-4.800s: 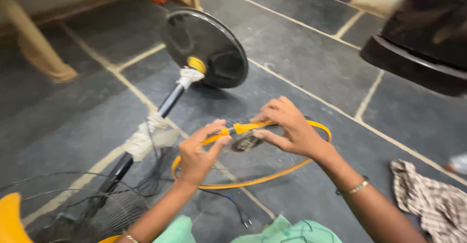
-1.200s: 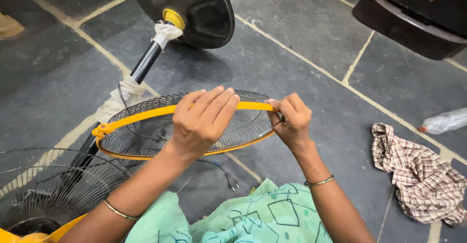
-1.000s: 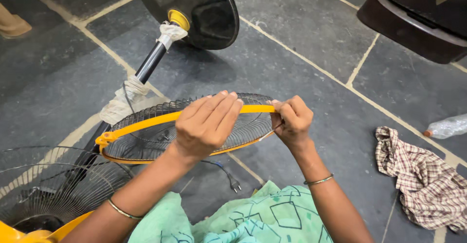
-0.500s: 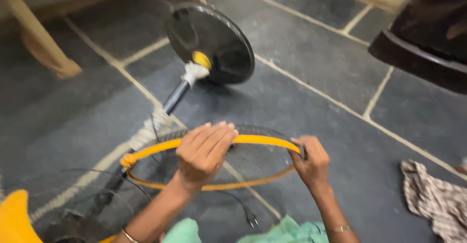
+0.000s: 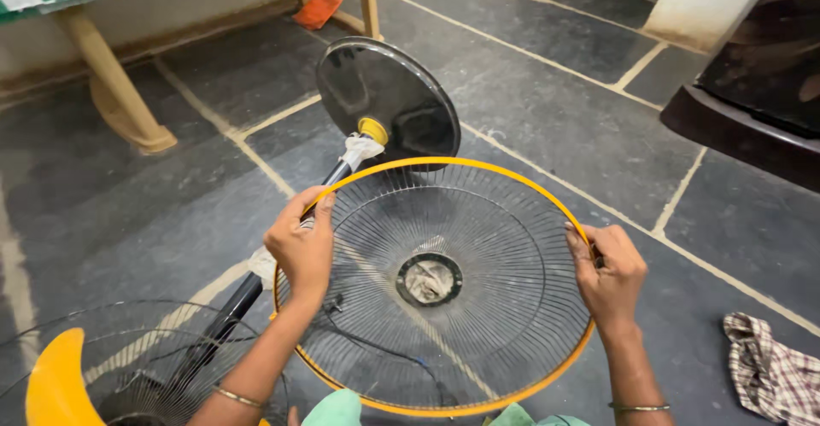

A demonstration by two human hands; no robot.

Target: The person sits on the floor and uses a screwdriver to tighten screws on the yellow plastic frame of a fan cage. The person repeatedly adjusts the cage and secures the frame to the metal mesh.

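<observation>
I hold a round wire fan guard [image 5: 478, 247] with a yellow rim, tilted up so its face points toward me. My left hand [image 5: 301, 247] grips the rim on its left side. On the opposite side, my right hand [image 5: 608, 272] clasps the rim. A dark round hub sits in the guard's middle. Behind the guard, a pedestal fan lies on the floor: its black round base [image 5: 389, 97] stands on edge at the far end and its black pole [image 5: 248, 294] runs toward me.
Another wire fan guard [image 5: 145, 366] and a yellow blade [image 5: 55, 383] lie at the lower left. A checked cloth [image 5: 773, 370] lies at the lower right. A dark cabinet [image 5: 752, 76] stands at the right, a beige furniture leg [image 5: 115, 93] at the upper left.
The guard has been tipped up from nearly flat to face me. My hands have spread apart to opposite sides of its rim.
</observation>
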